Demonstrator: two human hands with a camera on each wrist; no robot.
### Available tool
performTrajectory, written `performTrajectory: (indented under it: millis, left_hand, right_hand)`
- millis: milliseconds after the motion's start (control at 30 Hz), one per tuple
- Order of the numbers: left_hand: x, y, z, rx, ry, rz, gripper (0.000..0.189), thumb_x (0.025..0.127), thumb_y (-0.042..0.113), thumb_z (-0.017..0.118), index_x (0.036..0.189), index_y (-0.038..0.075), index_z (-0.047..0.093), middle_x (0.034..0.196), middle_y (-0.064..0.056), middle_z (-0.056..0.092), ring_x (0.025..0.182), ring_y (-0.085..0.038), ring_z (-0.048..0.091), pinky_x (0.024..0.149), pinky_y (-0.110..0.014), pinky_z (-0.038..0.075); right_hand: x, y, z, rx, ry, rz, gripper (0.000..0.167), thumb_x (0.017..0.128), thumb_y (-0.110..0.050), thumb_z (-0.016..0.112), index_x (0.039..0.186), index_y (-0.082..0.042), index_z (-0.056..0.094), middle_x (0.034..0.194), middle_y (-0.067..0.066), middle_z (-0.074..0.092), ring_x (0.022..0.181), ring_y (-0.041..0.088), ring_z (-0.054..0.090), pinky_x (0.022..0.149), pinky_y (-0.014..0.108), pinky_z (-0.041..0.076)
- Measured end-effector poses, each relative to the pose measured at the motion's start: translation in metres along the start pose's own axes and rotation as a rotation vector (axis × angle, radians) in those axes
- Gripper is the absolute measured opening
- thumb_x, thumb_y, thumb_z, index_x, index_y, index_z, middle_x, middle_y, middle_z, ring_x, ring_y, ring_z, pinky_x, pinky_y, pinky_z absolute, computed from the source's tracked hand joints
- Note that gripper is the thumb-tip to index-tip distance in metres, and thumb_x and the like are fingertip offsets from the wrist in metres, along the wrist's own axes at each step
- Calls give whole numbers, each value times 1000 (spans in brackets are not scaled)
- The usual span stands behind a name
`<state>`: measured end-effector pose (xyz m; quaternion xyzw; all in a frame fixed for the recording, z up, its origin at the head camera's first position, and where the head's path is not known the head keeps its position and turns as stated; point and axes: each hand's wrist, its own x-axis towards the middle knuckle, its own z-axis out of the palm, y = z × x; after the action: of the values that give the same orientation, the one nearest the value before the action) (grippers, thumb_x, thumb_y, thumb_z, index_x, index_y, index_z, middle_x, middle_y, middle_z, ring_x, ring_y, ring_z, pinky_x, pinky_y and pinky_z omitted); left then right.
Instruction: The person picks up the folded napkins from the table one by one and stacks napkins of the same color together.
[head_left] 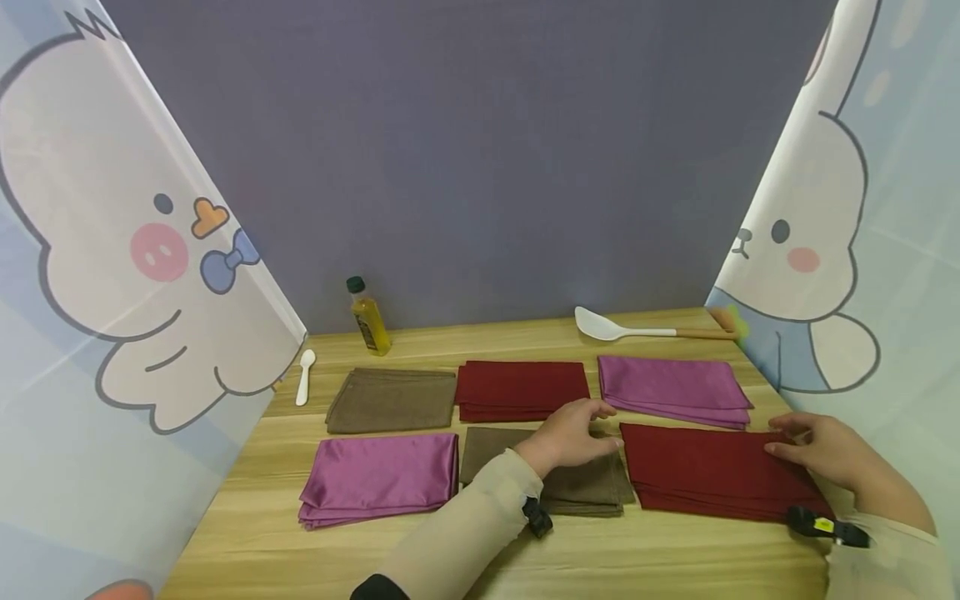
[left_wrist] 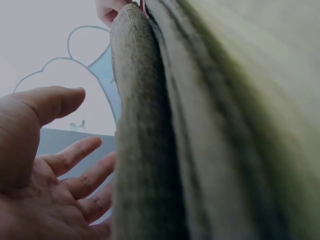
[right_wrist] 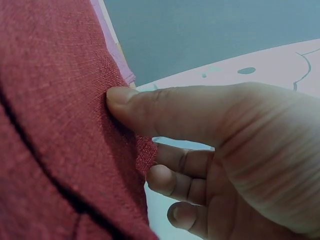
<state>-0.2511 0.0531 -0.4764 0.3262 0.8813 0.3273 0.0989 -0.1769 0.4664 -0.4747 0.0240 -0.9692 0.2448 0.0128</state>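
Note:
At the front right lies a folded dark red cloth [head_left: 720, 471]. My right hand [head_left: 836, 454] pinches its right edge; in the right wrist view the thumb [right_wrist: 150, 107] presses on the red weave, with the fingertips at the cloth's far side. A folded brown cloth [head_left: 588, 487] lies in the middle of the front row. Over its upper part is my left hand [head_left: 573, 435], thumb and fingers spread apart and nothing between them. The left wrist view shows that hand [left_wrist: 55, 185] beside the thick folded edge of the brown cloth [left_wrist: 142, 125].
Other folded cloths lie in two rows: purple [head_left: 382, 475], brown [head_left: 393, 402], dark red [head_left: 521, 387] and purple [head_left: 671, 383]. Behind them stand an oil bottle [head_left: 369, 321] and a white spatula with wooden handle [head_left: 637, 329]. A white spoon [head_left: 303, 375] lies far left. Printed curtains flank the table.

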Motion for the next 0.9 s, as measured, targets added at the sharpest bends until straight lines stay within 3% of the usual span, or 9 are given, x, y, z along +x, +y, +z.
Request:
performTrajectory:
  millis: [433,700,900]
  left_hand:
    - [11,14,10,63,-35,-21,45,97,40,78,138,26,65,131,13,65,122,-3,59,101,-22,47]
    - [14,20,15,177,-35,-57,45,97,41,76,140,32,64,127,18,65,118,-2,59,102,-24,47]
    - [15,21,17,196,-25,-77,47,98,42,75,142,32,64,131,19,65,123,-6,57,107,-29,44]
  right_hand:
    - [-1,-2,-1,26,-26,14,30,90,-12,79,110,10,72,97,19,74,82,25,69,66,31,52]
    - [-4,-5,-1,21,0,-30,18,89,-9,80,102,1,74,94,12,74,72,6,60,63,29,49]
    - [-5,-6,0,32,5,-41,11,90,-7,79,98,-3,72,89,5,71,70,4,57,62,29,47]
